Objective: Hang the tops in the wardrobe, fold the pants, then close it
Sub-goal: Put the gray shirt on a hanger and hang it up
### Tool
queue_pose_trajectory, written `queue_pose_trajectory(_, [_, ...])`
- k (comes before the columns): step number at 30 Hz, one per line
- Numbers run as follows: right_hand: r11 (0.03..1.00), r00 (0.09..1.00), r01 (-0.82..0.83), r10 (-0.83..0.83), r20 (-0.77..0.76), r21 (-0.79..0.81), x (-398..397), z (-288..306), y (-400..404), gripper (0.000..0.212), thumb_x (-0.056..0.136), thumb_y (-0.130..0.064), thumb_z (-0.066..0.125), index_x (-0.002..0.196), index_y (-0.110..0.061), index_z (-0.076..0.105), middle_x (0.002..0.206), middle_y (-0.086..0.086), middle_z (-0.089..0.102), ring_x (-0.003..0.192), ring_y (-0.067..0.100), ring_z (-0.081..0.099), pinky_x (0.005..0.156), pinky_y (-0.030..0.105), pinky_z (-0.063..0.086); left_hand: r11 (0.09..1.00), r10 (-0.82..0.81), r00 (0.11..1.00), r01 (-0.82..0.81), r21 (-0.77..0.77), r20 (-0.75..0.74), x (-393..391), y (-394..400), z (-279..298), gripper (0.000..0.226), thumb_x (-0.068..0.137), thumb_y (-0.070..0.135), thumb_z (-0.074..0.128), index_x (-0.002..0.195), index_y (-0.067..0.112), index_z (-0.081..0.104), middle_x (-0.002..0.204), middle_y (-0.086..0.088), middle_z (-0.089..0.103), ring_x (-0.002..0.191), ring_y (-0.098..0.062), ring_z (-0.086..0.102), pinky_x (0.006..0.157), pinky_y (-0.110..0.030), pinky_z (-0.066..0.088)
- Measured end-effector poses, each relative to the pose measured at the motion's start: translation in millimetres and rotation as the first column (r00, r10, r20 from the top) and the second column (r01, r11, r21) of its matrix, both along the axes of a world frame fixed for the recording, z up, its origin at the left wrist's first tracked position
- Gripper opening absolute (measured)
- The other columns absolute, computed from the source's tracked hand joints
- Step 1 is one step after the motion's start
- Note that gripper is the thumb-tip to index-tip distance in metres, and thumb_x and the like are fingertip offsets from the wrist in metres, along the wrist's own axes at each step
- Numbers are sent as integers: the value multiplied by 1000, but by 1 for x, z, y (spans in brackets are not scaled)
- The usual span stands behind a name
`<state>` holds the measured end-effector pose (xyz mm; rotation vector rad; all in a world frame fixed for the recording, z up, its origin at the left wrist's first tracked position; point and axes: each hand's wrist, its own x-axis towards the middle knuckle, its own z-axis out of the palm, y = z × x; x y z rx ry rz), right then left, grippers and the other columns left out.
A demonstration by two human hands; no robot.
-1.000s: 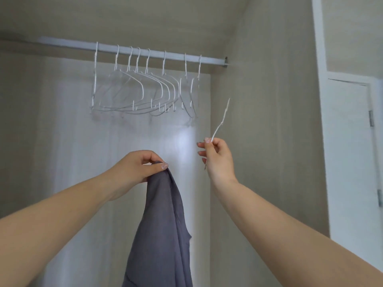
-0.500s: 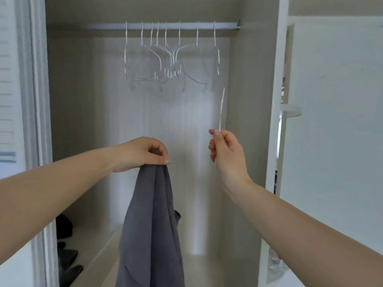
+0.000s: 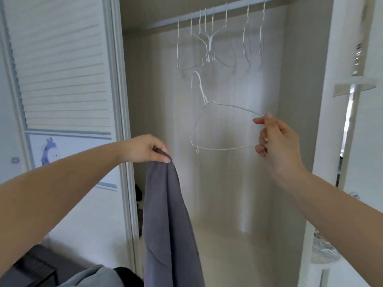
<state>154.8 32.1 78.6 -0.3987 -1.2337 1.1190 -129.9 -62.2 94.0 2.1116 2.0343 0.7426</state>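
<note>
The right hand pinches one end of a white wire hanger, thumb and forefinger closed on its upper arm and the lower fingers curled at the end of its bottom bar. The hanger is held out flat-on in front of the open wardrobe, its hook tilted up and to the left, its far end free in the air.

The left hand is clamped on a bunched fold of a dark grey top, fingers curled over the cloth with the thumb nail showing at the front. The top hangs straight down from that grip in long folds, in front of the wardrobe's left edge, and runs out of view at the bottom. Hanger and top are apart, the hanger higher and to the right.

Behind the hands, a rail crosses the top of the wardrobe and carries a row of empty hangers, most bunched near the middle, two set off to the right. The held hanger's hook sits just below them, not touching. The wardrobe's back wall is pale wood grain. Low at its left side some dark items lie on the floor inside; I cannot tell what they are. To the left stands a white slatted door. At the lower left corner a dark bag-like shape and a pale grey cloth sit near the person.
</note>
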Motion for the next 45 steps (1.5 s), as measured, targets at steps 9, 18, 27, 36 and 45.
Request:
queue_pose_trajectory(9, [952, 954, -264, 234, -187, -157, 7, -6, 25, 41, 96, -47, 45, 70, -19, 60, 47, -8, 23, 39, 6, 20, 42, 15, 17, 963, 141, 731, -257, 78, 667, -57, -36, -63, 12, 94, 11, 57, 99, 6, 66, 102, -8, 63, 97, -16, 58, 92, -26, 49])
queue_pose_trajectory(18, [910, 926, -377, 367, -90, -174, 2, -6, 36, 42, 97, -46, 41, 70, -19, 57, 42, -9, 20, 35, 5, 17, 36, 13, 17, 940, 191, 854, -301, 161, 483, -64, -35, -68, 11, 92, 15, 61, 99, 15, 70, 120, 9, 60, 112, -5, 55, 94, -16, 38])
queue_pose_trajectory(27, [863, 885, -458, 464, -24, -213, -3, -3, 48, 48, 97, -44, 42, 60, -22, 63, 42, -9, 19, 34, 4, 17, 37, 11, 15, 945, 18, 929, -136, 297, 369, -18, -23, -44, 9, 89, 9, 64, 94, 13, 71, 110, 0, 69, 100, -6, 62, 87, -13, 46])
queue_pose_trajectory(36, [892, 912, -391, 409, 39, -228, -15, -17, 45, 31, 96, -40, 46, 78, -19, 60, 49, -9, 36, 39, 3, 34, 34, 13, 24, 854, -72, 896, -171, 491, 439, 4, -10, -44, 11, 88, 9, 65, 88, 18, 70, 77, 20, 68, 77, 7, 60, 74, -6, 43])
queue_pose_trajectory(45, [703, 718, -611, 686, 119, -364, -44, -102, 34, 94, 48, -31, 93, 128, -28, 44, 112, 1, 70, 103, 12, 67, 74, 36, 57, 833, -110, 880, -172, 526, 461, 15, -5, -31, 13, 88, 13, 65, 84, 24, 69, 78, 20, 68, 78, 3, 60, 78, -13, 47])
